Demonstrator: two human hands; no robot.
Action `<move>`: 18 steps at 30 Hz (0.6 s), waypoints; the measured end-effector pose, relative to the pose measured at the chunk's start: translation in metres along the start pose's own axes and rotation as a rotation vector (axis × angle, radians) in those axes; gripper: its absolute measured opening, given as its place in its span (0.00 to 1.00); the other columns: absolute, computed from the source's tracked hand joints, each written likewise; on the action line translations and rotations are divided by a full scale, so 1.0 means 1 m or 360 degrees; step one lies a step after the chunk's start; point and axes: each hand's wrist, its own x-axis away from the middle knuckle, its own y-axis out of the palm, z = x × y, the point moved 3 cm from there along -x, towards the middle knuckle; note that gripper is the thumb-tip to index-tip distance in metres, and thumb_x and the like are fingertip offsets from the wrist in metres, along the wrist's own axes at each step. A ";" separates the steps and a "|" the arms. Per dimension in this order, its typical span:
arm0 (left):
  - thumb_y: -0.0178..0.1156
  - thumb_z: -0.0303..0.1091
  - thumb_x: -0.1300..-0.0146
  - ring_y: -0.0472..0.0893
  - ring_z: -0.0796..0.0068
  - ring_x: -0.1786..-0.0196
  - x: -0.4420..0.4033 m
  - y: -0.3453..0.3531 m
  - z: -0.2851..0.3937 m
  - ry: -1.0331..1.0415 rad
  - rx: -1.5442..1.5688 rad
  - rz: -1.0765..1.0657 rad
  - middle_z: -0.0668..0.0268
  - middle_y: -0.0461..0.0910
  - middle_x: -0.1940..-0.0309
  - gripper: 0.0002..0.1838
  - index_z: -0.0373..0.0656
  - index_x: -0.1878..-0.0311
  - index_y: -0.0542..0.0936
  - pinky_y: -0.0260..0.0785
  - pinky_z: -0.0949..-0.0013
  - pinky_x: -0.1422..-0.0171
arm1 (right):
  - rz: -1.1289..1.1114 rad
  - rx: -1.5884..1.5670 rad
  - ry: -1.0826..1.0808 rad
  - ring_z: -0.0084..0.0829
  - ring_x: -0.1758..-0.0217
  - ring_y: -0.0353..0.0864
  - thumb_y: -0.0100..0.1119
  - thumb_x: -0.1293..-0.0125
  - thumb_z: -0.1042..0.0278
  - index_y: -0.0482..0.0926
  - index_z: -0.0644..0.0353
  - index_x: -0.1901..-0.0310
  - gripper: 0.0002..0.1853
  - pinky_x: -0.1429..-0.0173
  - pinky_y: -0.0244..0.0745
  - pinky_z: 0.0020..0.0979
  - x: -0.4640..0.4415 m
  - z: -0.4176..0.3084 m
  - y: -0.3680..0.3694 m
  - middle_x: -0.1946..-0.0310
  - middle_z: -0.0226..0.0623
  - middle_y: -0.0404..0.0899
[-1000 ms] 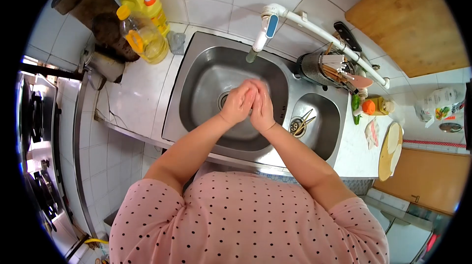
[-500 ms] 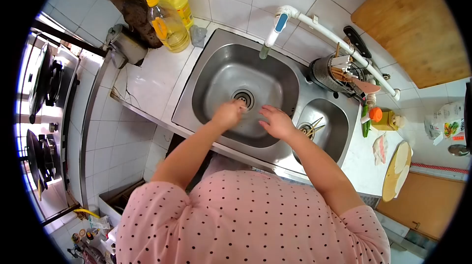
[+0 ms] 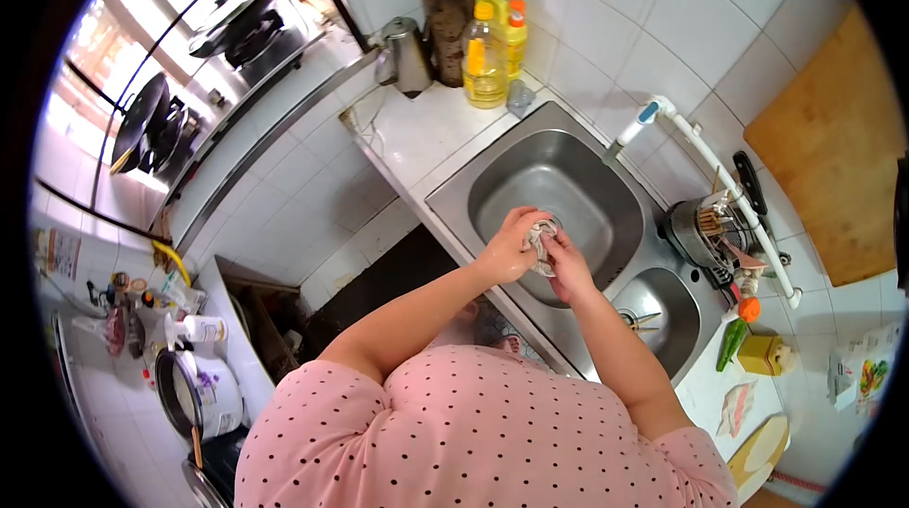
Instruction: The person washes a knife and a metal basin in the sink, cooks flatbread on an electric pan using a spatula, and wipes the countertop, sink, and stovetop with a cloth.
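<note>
A crumpled, whitish cloth (image 3: 541, 241) is bunched between my two hands above the near side of the large sink basin (image 3: 592, 191). My left hand (image 3: 507, 250) wraps round it from the left, and my right hand (image 3: 570, 271) closes on it from the right. Fingers and folds overlap, so part of the cloth is hidden. Beyond my hands, the white faucet (image 3: 634, 132) points down near the sink's back rim; I see no water running from it.
A smaller basin (image 3: 677, 314) lies to the right. Behind it stands a metal utensil holder (image 3: 688, 235), with a cutting board (image 3: 828, 148) against the wall. An oil bottle (image 3: 486, 77) and a metal kettle (image 3: 407, 58) stand on the left counter. Pans (image 3: 144, 120) sit at far left.
My hands, earlier apart low in the basin, are now together on a cloth nearer the front edge. The view has turned left, bringing in more of the stove side.
</note>
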 end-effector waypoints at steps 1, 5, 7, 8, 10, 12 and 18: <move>0.53 0.20 0.48 0.62 0.47 0.33 0.006 -0.005 0.005 0.0029 -0.0054 -0.0053 0.47 0.57 0.36 0.33 0.47 0.35 0.66 0.64 0.58 0.34 | 0.0040 -0.0125 -0.0008 0.24 0.56 0.80 0.53 0.29 0.67 0.72 0.58 0.44 0.14 0.51 0.75 0.28 -0.002 0.002 0.006 0.53 0.31 0.78; 0.55 0.20 0.46 0.67 0.54 0.35 0.027 -0.029 0.004 -0.0292 -0.0304 0.0142 0.51 0.64 0.39 0.35 0.48 0.32 0.62 0.66 0.63 0.37 | -0.0029 -0.0193 -0.0155 0.24 0.55 0.79 0.53 0.30 0.70 0.76 0.60 0.53 0.08 0.51 0.76 0.29 -0.011 0.006 0.027 0.58 0.32 0.80; 0.56 0.20 0.44 0.71 0.63 0.40 0.032 -0.046 0.003 -0.0527 0.0138 0.0143 0.56 0.70 0.44 0.34 0.48 0.32 0.62 0.66 0.67 0.39 | -0.0019 -0.0180 -0.0210 0.24 0.56 0.80 0.53 0.31 0.70 0.75 0.59 0.52 0.08 0.50 0.76 0.29 -0.009 -0.001 0.040 0.57 0.32 0.80; 0.56 0.20 0.43 0.73 0.67 0.42 0.034 -0.054 0.002 -0.0641 0.0358 0.0143 0.59 0.73 0.46 0.34 0.48 0.31 0.62 0.67 0.69 0.40 | -0.0018 -0.0176 -0.0236 0.25 0.56 0.80 0.53 0.31 0.71 0.75 0.59 0.51 0.09 0.50 0.76 0.29 -0.009 -0.004 0.048 0.57 0.33 0.80; 0.56 0.20 0.41 0.75 0.76 0.49 0.042 -0.072 0.010 -0.0571 0.0321 0.0255 0.66 0.77 0.52 0.32 0.48 0.32 0.63 0.67 0.73 0.43 | -0.0059 -0.0205 -0.0199 0.25 0.56 0.80 0.53 0.31 0.70 0.74 0.58 0.51 0.09 0.50 0.76 0.30 -0.005 -0.012 0.069 0.57 0.33 0.80; 0.55 0.19 0.41 0.75 0.75 0.49 0.052 -0.091 0.006 -0.0519 0.0253 0.0278 0.65 0.76 0.51 0.32 0.48 0.32 0.64 0.67 0.73 0.44 | -0.0105 -0.0233 -0.0140 0.26 0.56 0.80 0.53 0.32 0.70 0.73 0.58 0.49 0.11 0.49 0.76 0.30 -0.006 -0.007 0.084 0.56 0.33 0.80; 0.57 0.26 0.36 0.75 0.70 0.48 0.085 -0.146 0.002 -0.0681 0.0790 0.0378 0.60 0.75 0.53 0.29 0.46 0.32 0.63 0.68 0.66 0.44 | -0.0247 -0.0273 -0.0006 0.24 0.54 0.79 0.55 0.33 0.72 0.73 0.59 0.48 0.13 0.49 0.76 0.28 -0.006 0.020 0.153 0.56 0.32 0.80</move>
